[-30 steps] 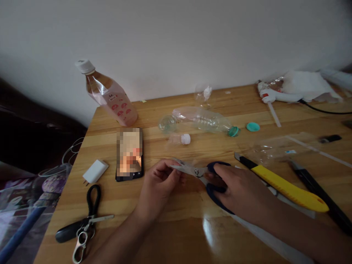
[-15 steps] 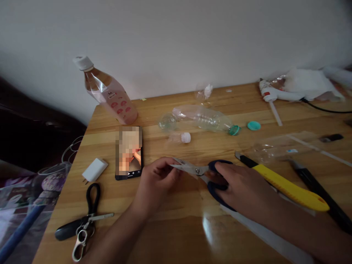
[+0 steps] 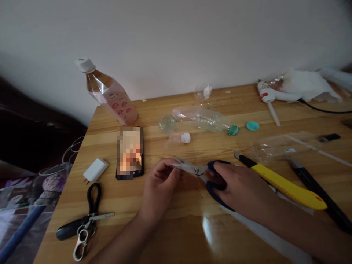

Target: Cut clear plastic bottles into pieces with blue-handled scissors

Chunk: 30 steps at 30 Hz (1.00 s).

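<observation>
My right hand [image 3: 242, 187] is closed around the dark blue handles of a pair of scissors [image 3: 196, 169], whose blades point left and stand slightly apart. My left hand [image 3: 159, 187] pinches a small, thin, see-through piece at the blades, probably clear plastic; its shape is mostly hidden by fingers and blades. Beyond both hands lie a cut bottle neck with a white cap [image 3: 186, 138] and a clear plastic bottle [image 3: 202, 118] with a green neck ring. A yellow and black utility knife [image 3: 286, 183] rests beside my right forearm.
On the left are a pink drink bottle [image 3: 115, 99], a phone [image 3: 130, 154], a white charger [image 3: 96, 169] and keys [image 3: 82, 227]. Toward the right are a turquoise cap [image 3: 252, 125], a white glue gun [image 3: 283, 94], clear plastic [image 3: 275, 148] and a black cutter [image 3: 316, 190].
The scissor blades have closed a little on the piece. My left hand has shifted slightly, its thumb now closer to the blades. The whole view has moved a little.
</observation>
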Each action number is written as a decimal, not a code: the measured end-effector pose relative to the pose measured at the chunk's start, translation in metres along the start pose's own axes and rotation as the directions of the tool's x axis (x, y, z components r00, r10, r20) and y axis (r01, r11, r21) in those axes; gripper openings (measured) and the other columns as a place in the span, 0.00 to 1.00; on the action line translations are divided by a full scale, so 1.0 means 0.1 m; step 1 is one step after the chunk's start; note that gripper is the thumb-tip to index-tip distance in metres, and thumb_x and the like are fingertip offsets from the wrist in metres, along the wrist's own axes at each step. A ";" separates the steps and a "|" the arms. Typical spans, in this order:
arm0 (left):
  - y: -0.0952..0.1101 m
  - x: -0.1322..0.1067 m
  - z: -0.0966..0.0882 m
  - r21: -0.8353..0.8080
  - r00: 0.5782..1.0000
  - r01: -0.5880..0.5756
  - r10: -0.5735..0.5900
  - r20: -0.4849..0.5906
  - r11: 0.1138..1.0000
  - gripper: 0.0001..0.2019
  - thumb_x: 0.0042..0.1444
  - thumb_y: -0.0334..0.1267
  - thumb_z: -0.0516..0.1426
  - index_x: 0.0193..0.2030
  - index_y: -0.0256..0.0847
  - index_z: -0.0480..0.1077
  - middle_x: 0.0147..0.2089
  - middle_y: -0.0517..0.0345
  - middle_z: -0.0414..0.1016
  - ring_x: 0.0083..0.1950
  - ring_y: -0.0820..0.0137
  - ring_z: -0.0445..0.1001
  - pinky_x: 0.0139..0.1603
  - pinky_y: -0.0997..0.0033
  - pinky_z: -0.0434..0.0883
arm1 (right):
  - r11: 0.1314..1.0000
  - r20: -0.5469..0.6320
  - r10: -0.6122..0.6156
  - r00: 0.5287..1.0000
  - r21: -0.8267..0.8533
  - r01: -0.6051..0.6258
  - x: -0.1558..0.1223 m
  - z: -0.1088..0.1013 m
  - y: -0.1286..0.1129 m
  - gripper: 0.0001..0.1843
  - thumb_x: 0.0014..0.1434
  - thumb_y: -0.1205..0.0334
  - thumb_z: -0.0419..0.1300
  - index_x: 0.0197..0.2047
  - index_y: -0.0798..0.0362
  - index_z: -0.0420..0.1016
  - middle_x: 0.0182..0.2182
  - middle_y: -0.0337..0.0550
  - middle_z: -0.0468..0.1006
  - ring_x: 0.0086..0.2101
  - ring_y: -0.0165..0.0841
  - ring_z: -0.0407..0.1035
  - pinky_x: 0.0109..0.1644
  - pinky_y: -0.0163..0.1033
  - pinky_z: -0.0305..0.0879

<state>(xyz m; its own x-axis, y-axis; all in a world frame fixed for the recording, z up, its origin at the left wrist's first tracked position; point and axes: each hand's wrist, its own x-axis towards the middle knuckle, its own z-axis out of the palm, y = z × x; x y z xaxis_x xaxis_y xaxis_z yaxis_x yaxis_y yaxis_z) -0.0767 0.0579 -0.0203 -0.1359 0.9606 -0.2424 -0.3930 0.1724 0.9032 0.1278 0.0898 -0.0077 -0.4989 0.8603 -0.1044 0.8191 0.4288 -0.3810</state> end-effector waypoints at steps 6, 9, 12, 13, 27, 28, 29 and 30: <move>0.13 0.05 -0.04 0.178 0.993 -0.111 0.101 0.064 0.978 0.02 0.54 0.32 0.65 0.32 0.42 0.77 0.29 0.61 0.77 0.31 0.74 0.72 0.35 0.75 0.71 | 0.999 0.002 -0.019 1.000 -0.033 0.019 -0.01 -0.02 0.02 0.03 0.56 0.63 0.55 0.34 0.48 0.63 0.30 0.43 0.80 0.31 0.43 0.76 0.32 0.44 0.65; 0.16 0.08 -0.07 0.264 0.991 -0.118 0.098 0.087 0.957 0.02 0.55 0.31 0.64 0.33 0.42 0.77 0.30 0.61 0.77 0.32 0.73 0.72 0.36 0.74 0.70 | 0.999 0.003 -0.021 1.000 -0.032 0.021 -0.01 -0.02 0.04 0.03 0.55 0.63 0.56 0.33 0.48 0.63 0.29 0.44 0.80 0.30 0.43 0.76 0.32 0.44 0.65; 0.17 0.10 -0.10 0.317 0.989 -0.126 0.095 0.112 0.940 0.02 0.55 0.32 0.64 0.32 0.42 0.77 0.29 0.60 0.77 0.31 0.73 0.71 0.35 0.74 0.69 | 0.999 0.001 -0.021 1.000 -0.038 0.021 0.00 -0.02 0.05 0.04 0.55 0.64 0.57 0.32 0.47 0.64 0.29 0.44 0.80 0.30 0.43 0.76 0.31 0.44 0.64; 0.18 0.11 -0.11 0.331 0.989 -0.128 0.095 0.114 0.935 0.02 0.55 0.32 0.63 0.32 0.42 0.77 0.29 0.60 0.77 0.31 0.72 0.71 0.34 0.74 0.68 | 0.999 -0.001 -0.020 1.000 -0.041 0.020 0.00 -0.03 0.05 0.04 0.55 0.64 0.57 0.32 0.47 0.64 0.28 0.44 0.80 0.30 0.43 0.76 0.31 0.44 0.64; 0.34 0.15 -0.13 0.537 0.977 0.152 -0.208 0.045 0.830 0.11 0.56 0.44 0.61 0.27 0.40 0.73 0.21 0.63 0.68 0.22 0.74 0.62 0.23 0.74 0.58 | 0.942 -0.002 0.076 0.997 0.328 -0.071 0.05 -0.16 0.07 0.09 0.60 0.65 0.56 0.27 0.48 0.68 0.19 0.34 0.75 0.20 0.31 0.70 0.23 0.35 0.62; 0.33 0.16 -0.14 0.556 0.973 0.165 -0.226 0.043 0.815 0.12 0.56 0.44 0.61 0.27 0.40 0.73 0.20 0.63 0.67 0.21 0.74 0.60 0.22 0.74 0.57 | 0.917 -0.014 0.086 0.996 0.393 -0.074 0.05 -0.21 0.08 0.09 0.60 0.63 0.56 0.27 0.48 0.68 0.20 0.34 0.75 0.21 0.31 0.70 0.23 0.34 0.63; 0.33 0.16 -0.15 0.586 0.974 0.157 -0.222 0.041 0.795 0.12 0.55 0.44 0.61 0.27 0.39 0.73 0.20 0.63 0.67 0.20 0.74 0.60 0.21 0.74 0.56 | 0.891 -0.041 0.100 0.994 0.449 -0.070 0.06 -0.26 0.09 0.09 0.61 0.61 0.56 0.28 0.48 0.68 0.20 0.35 0.75 0.22 0.32 0.69 0.23 0.35 0.64; 0.32 0.16 -0.16 0.622 0.979 0.130 -0.201 0.045 0.772 0.11 0.55 0.44 0.61 0.27 0.40 0.74 0.21 0.62 0.68 0.21 0.73 0.60 0.21 0.74 0.56 | 0.866 -0.084 0.119 0.989 0.496 -0.062 0.07 -0.33 0.12 0.09 0.61 0.59 0.57 0.28 0.48 0.68 0.20 0.35 0.74 0.21 0.32 0.69 0.23 0.35 0.64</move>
<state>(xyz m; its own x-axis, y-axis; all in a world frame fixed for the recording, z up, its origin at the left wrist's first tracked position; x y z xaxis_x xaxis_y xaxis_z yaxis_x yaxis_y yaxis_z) -0.1060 0.0757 -0.0005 -0.0128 0.9152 -0.4028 0.2450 0.3934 0.8861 0.1437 0.1098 0.0171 -0.3718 0.9256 -0.0713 0.6004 0.1812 -0.7789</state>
